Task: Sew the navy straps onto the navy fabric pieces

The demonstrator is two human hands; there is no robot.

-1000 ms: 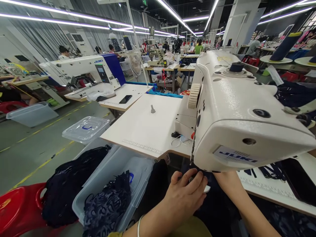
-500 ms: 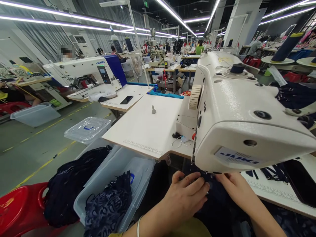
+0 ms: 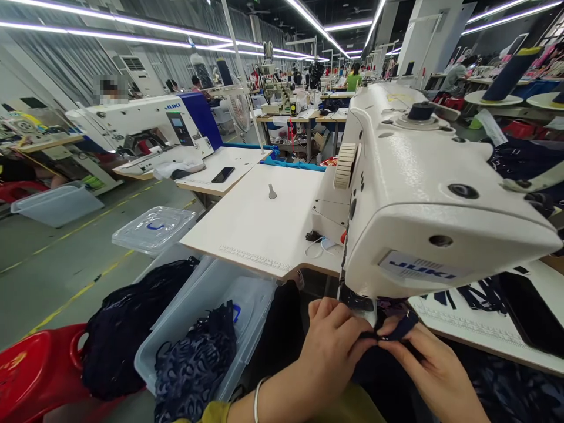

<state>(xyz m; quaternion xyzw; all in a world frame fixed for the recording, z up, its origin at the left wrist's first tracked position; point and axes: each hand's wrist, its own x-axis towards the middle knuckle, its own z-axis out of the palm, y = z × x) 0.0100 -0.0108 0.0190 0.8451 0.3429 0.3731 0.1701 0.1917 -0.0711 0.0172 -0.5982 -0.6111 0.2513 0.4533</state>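
Note:
Just below the head of a white JUKI sewing machine (image 3: 445, 235), my two hands meet over a narrow dark navy fabric strap (image 3: 399, 329). My left hand (image 3: 332, 341) is closed, pinching the strap's left part between thumb and fingers. My right hand (image 3: 429, 361) pinches it close by, and a short piece loops up over the fingers. The strap sits in front of the needle area, which is partly hidden by the machine head and my hands. Dark fabric lies below my hands on my lap.
A clear plastic bin (image 3: 253, 346) of navy straps stands at my left, beside a dark fabric heap (image 3: 127, 329) on a red stool (image 3: 35, 370). A black phone (image 3: 533, 314) and cut strips (image 3: 480, 296) lie on the right tabletop. A grey metal piece (image 3: 272, 192) rests on the white table (image 3: 247, 226).
Both hands have drawn back from under the machine head toward me. The strap now shows between my fingers, and the right hand has turned, its fingers pointing toward the left.

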